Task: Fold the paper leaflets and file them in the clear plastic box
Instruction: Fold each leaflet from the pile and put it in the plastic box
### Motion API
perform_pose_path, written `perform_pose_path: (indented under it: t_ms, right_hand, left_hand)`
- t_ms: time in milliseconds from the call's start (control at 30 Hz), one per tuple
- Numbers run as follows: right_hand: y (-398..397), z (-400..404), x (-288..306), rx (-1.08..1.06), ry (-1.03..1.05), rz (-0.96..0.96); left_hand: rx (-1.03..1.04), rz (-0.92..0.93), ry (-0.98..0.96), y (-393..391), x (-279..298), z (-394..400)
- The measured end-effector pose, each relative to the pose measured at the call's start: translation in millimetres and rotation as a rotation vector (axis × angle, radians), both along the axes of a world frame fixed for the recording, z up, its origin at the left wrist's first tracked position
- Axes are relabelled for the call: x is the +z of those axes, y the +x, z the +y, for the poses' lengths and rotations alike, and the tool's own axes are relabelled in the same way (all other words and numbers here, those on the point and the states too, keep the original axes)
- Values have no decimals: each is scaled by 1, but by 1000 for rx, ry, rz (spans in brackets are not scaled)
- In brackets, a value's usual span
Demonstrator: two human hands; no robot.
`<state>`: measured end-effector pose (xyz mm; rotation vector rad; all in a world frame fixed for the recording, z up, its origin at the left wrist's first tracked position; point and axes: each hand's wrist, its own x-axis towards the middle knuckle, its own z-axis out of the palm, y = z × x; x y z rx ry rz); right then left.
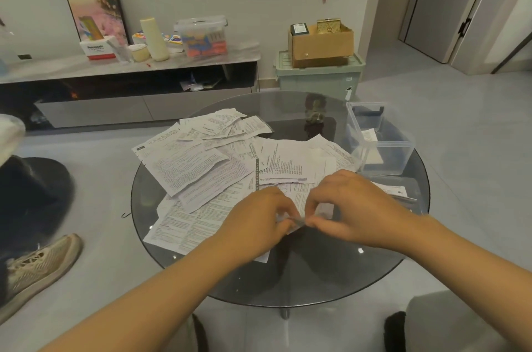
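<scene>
Fingers [283,223] of your left hand [259,219] and right hand [351,207] curl in, pinching a small folded leaflet [296,223] btwn them, at 6 o'clock on the table [288,279]. Loose leaflets [201,167] spread at 10; clear box [380,138] at 2.

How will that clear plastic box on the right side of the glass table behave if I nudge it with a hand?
The clear plastic box looks thin-walled and holds only a leaflet or two, so it is probably light. On the smooth round glass table it would likely slide rather than tip. It sits near the table's right edge, so push gently.
</scene>
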<state>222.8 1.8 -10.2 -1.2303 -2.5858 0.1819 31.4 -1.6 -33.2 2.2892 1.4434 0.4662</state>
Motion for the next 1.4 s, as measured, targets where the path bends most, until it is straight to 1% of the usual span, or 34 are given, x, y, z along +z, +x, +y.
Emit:
perform_pose_path:
  t_ms: [167,233,300,367,433,567,733,833,933,1067,1167,1267,1333,1400]
  right_hand:
    - [1,-1,0,-56,-84,-83]
    - [0,-1,2,-89,-136,-55]
    - [0,0,5,-131,-188,50]
    - [0,2,7,-175,-230,194]
    - [1,5,6,-205,-233,301]
    - [0,11,0,-226,-223,394]
    - [-4,23,11,-255,-79,505]
    - [-5,33,23,-264,19,458]
    - [-3,45,30,-334,82,356]
    - [-3,55,42,-411,36,303]
    - [-2,59,58,-416,-8,311]
    - [-5,62,81,-432,-62,381]
    - [-6,66,99,-425,-37,391]
    - [-8,72,120,-417,21,408]
  left_hand:
    - [142,-200,-195,-17,7,-7]
    - [162,-278,-265,-26,10,-11]
    - [177,-357,-291,-35,14,-13]
    - [195,-419,-274,-40,18,-14]
    - [222,-473,-277,-42,20,-13]
    - [262,-578,-324,-38,18,-11]
    - [319,-727,-257,-29,25,-3]
    - [353,-806,-215,-25,31,3]
    - [389,-888,-235,-21,35,8]
    - [411,-1038,-323,-17,42,17]
    - [436,-1124,-383,-16,52,24]
    - [440,-1225,-490,-16,66,32]
    - [436,-1287,-557,-17,78,38]
    - [433,-1296,-566,-18,94,47]
